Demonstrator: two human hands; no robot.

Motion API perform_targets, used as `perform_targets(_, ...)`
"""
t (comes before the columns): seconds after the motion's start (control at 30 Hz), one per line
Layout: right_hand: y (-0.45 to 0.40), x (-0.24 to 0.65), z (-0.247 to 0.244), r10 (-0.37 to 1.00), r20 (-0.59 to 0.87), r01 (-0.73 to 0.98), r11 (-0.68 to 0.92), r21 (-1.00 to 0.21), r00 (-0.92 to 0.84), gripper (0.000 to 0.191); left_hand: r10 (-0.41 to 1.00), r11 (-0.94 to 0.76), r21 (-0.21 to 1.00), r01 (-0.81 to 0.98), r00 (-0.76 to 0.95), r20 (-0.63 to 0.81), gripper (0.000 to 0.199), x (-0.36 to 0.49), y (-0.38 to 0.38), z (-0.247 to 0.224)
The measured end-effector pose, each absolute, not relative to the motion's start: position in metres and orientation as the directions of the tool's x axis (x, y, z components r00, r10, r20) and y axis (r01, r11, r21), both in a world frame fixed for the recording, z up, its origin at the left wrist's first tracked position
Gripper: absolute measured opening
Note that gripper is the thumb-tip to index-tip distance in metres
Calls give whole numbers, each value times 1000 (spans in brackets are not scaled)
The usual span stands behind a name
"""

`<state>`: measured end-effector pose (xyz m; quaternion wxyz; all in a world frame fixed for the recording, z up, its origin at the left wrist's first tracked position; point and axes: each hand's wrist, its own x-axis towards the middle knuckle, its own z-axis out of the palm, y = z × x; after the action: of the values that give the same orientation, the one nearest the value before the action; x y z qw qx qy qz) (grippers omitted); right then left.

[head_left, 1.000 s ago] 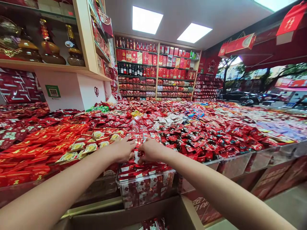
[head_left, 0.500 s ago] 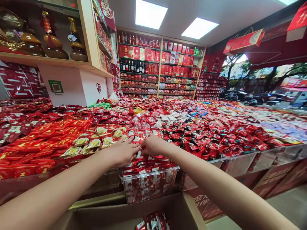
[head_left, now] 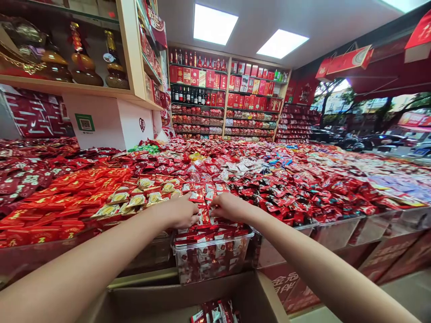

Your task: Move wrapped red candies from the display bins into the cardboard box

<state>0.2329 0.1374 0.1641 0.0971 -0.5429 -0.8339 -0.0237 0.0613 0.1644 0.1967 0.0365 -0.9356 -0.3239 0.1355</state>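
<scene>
Small red-and-white packets (head_left: 204,214) fill a clear plastic bin (head_left: 213,260) in front of me, laid in rows on top. My left hand (head_left: 183,211) rests on the left side of these packets, its fingers apart and pointing right. On the right side, my right hand (head_left: 229,207) touches the packets with its fingers bent; whether it grips one is hard to see. A strip of packets shows between the two hands. Below the bin stands an open cardboard box (head_left: 148,298) with a few red packets (head_left: 215,312) inside.
Gold-and-red packets (head_left: 137,200) and orange-red packets (head_left: 74,195) lie to the left, dark red ones (head_left: 286,197) to the right. A wooden cabinet (head_left: 129,49) overhangs at the left. Stocked shelves (head_left: 226,96) line the back.
My hands have moved slightly apart, the right one further right, showing more packets between them. The view has shifted a little.
</scene>
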Motion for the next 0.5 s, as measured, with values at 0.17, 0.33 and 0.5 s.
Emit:
perform_targets(0.17, 135, 238, 164, 892, 239, 900, 419, -117, -384, 22, 628, -778, -168, 605, 749, -212, 28, 67, 161, 200)
perform_targets(0.33, 126, 238, 165, 876, 266, 885, 446, -129, -403, 19, 615, -789, -146, 597, 766, -190, 23, 67, 159, 200)
perform_targets(0.5, 131, 236, 162, 864, 279, 874, 467, -136, -419, 16, 582, -812, -94, 576, 810, -71, 19, 67, 169, 194)
